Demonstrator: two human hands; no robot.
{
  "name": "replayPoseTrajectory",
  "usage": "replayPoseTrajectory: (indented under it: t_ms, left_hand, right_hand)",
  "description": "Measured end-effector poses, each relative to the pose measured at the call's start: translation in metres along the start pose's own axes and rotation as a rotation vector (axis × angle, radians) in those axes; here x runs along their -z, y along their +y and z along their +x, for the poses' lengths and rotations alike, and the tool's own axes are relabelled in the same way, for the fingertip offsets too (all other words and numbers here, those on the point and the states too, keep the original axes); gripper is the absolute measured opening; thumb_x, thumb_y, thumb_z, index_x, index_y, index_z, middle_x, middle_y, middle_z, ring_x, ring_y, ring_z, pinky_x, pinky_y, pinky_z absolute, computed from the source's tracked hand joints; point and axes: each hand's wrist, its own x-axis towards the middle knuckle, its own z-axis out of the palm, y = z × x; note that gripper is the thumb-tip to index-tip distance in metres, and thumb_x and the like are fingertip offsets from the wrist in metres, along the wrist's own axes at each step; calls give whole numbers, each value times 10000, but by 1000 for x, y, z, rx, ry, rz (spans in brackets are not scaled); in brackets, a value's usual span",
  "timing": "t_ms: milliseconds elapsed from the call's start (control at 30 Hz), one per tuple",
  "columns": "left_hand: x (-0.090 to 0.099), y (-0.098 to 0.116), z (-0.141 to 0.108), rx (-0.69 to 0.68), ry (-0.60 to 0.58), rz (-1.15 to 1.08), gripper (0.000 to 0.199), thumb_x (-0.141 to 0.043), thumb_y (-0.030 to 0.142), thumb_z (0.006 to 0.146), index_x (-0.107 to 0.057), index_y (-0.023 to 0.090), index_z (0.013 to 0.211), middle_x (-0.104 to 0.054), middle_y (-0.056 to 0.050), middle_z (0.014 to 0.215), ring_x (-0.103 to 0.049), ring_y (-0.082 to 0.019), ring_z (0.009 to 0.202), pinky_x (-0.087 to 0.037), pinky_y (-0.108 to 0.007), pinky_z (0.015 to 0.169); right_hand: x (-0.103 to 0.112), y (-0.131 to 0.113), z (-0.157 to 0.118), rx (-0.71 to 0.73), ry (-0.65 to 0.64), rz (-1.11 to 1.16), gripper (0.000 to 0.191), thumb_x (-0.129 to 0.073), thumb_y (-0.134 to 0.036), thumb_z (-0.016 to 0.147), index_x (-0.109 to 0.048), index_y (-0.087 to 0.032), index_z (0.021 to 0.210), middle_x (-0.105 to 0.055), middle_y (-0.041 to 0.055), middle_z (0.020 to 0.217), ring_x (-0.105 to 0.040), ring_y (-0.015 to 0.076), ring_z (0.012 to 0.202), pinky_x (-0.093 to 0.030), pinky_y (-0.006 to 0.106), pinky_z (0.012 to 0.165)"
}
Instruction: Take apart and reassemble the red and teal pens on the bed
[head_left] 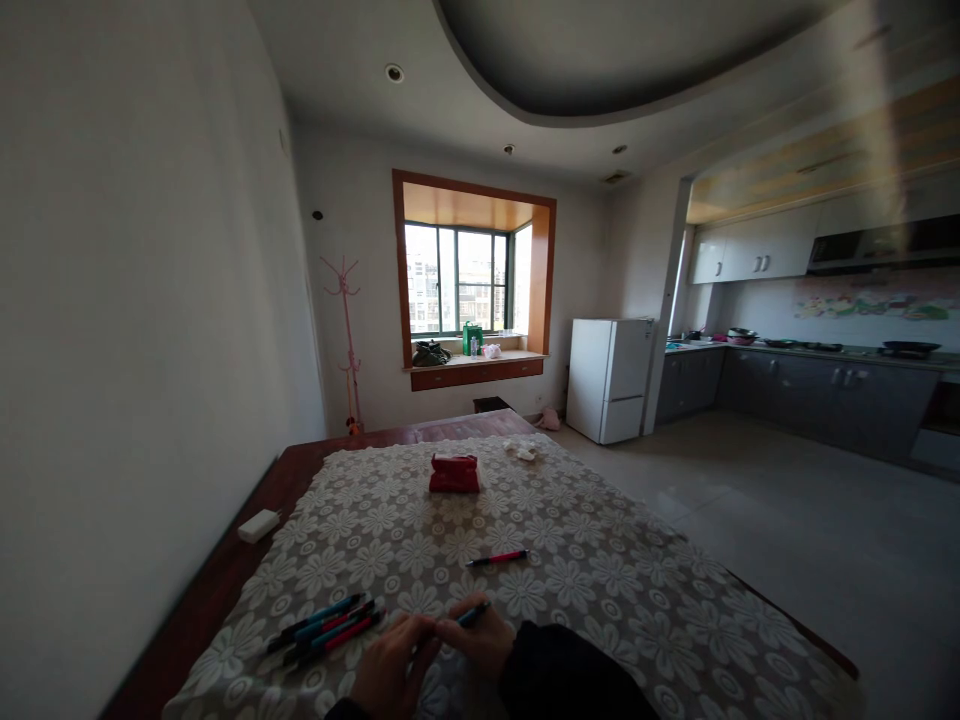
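Note:
Close to the table's near edge, my right hand [480, 638] is closed around a dark pen [474, 614], whose bluish end sticks out at the upper right. My left hand [391, 662] pinches at the same pen's other end, its fingertips meeting those of the right; the pen's middle is hidden by fingers. Just left of my left hand lies a loose pile of blue, red and black pens [326, 632]. Beyond my hands, a single red pen [499, 558] with black ends lies on the floral lace tablecloth [600, 590].
A red pouch [454, 475] stands farther back on the cloth, with crumpled white tissue [521, 452] to its right. A white box-shaped adapter [259, 526] sits on the table's bare wooden left edge. The wall runs along the left; a white fridge [606, 380] stands beyond.

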Motion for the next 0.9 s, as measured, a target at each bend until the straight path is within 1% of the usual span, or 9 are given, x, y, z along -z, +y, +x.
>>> replayPoseTrajectory:
  t_ms: [133,200,267,400,533,633,733,800,900]
  left_hand:
    - [5,1,1,-3,-71,1,308,-372,384,922,-595,221,787,-613,-27,712,-591,-140,678,-465,-239,639]
    - [5,1,2,-1,-104,1,326,-352,377,929,-591,217,776,-609,-29,693,-591,-142,675,-465,-242,643]
    - [4,0,2,23,-93,-3,331,-352,393,925,-593,213,788,-610,-32,692,-593,-146,674,-461,-243,622]
    - [1,-1,1,59,-61,4,342,-357,429,911,-614,216,836,-627,-44,732,-606,-160,711,-454,-247,592]
    - [1,-1,1,72,-60,57,342,-364,422,901,-632,217,842,-629,-48,736,-605,-166,704,-445,-263,606]
    - [6,4,3,86,-93,111,319,-381,406,891,-631,213,844,-622,-44,734,-601,-163,683,-438,-267,617]
    - [14,11,6,109,-165,112,321,-343,367,914,-620,215,854,-632,-38,749,-606,-158,703,-440,-266,661]
    - [17,15,8,143,-205,91,362,-320,357,926,-604,209,758,-634,-28,706,-605,-152,689,-433,-261,668]
    - [19,16,10,167,-220,83,324,-348,365,920,-615,216,814,-648,-12,721,-607,-145,710,-427,-249,682]
  right_hand:
    - [1,-1,5,98,-108,45,353,-642,-435,725,-492,-160,563,-341,-67,499,-316,84,518,-250,227,497]
    - [1,-2,6,139,-123,131,300,-654,-404,720,-524,-153,621,-371,-67,534,-336,82,534,-262,220,507]
    - [2,-4,6,163,-122,194,210,-659,-338,713,-573,-146,702,-434,-58,584,-390,90,573,-302,216,545]
    - [3,-9,3,116,-118,288,192,-673,-297,682,-619,-158,802,-533,-24,690,-499,127,669,-383,232,613]
    - [1,-6,8,36,-201,538,317,-744,-392,608,-592,-164,768,-554,-3,719,-530,145,643,-419,249,556]
    - [-1,3,14,10,-207,656,391,-780,-385,580,-594,-166,845,-605,21,768,-561,153,660,-432,254,562]
    - [-1,10,16,40,-181,694,432,-782,-358,595,-589,-171,933,-632,34,815,-584,161,706,-449,266,607]
    - [0,11,15,46,-163,698,407,-771,-351,620,-588,-176,938,-629,30,816,-594,168,737,-463,278,647]
    - [2,9,13,61,-154,645,345,-739,-356,672,-599,-177,932,-615,16,813,-592,145,702,-470,274,655]
